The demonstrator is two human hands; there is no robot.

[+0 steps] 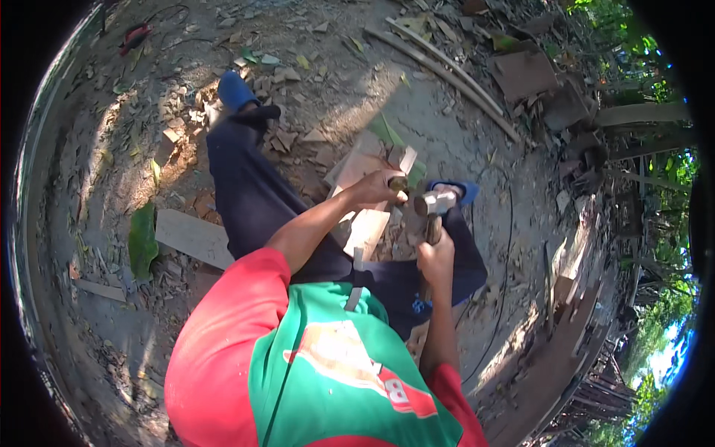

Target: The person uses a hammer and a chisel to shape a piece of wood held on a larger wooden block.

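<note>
Left hand (376,190): narrow gap at its right, limited by the hammer (434,225); board (366,229) obstructs underneath; left leg (253,179) bars the left. Right hand (436,258): passage at its left, toward the board; right slipper (468,194) obstructs beyond; right leg (465,257) bounds the right.

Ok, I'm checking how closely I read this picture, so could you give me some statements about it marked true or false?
1. The right hand grips a hammer. True.
2. The left hand is empty. False: it is closed around a round-ended object.
3. A large green leaf lies on the ground at the picture's left. True.
4. The trousers are white. False: they are dark.
5. Two long sticks lie beside the green leaf. False: they lie in the picture's upper right.
</note>
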